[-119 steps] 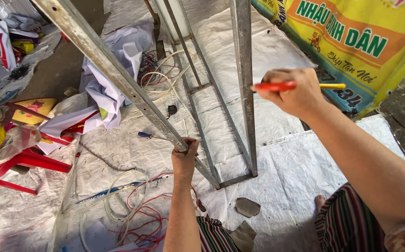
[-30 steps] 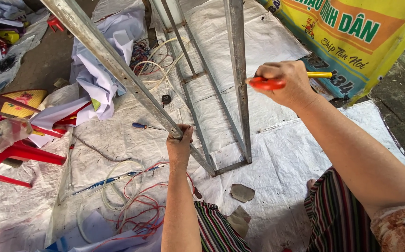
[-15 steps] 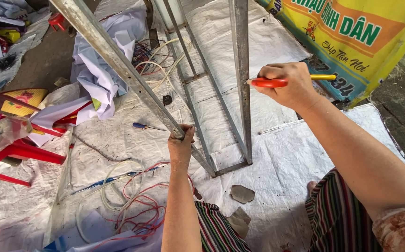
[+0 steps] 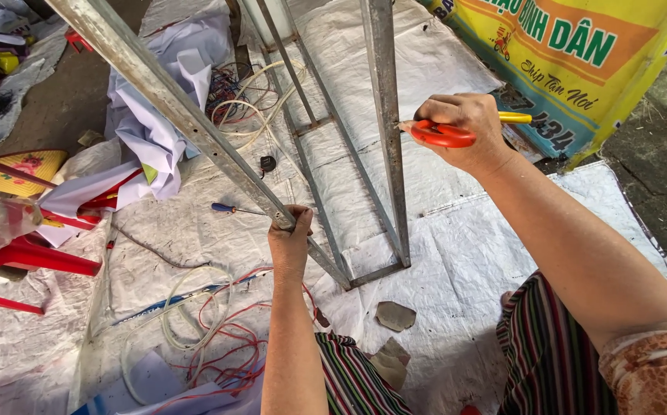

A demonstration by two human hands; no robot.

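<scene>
Frame (image 4: 379, 115) stands tilted on the near sheet (image 4: 456, 253); your left hand (image 4: 290, 234) wraps its left bar, steadying it. Your right hand (image 4: 462, 131), fingers closed around an orange-handled tool (image 4: 443, 135), presses its tip against the right bar.

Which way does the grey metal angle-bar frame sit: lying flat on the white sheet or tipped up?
Tipped up. The grey metal frame rests its low end on the white woven sheet, and the left hand grips one rail.

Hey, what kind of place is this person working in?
Probably an outdoor, ground-level work spot, maybe by a street stall. White tarp covers the ground, loose wires lie about, a yellow banner stands nearby, and the left hand steadies a metal frame.
</scene>
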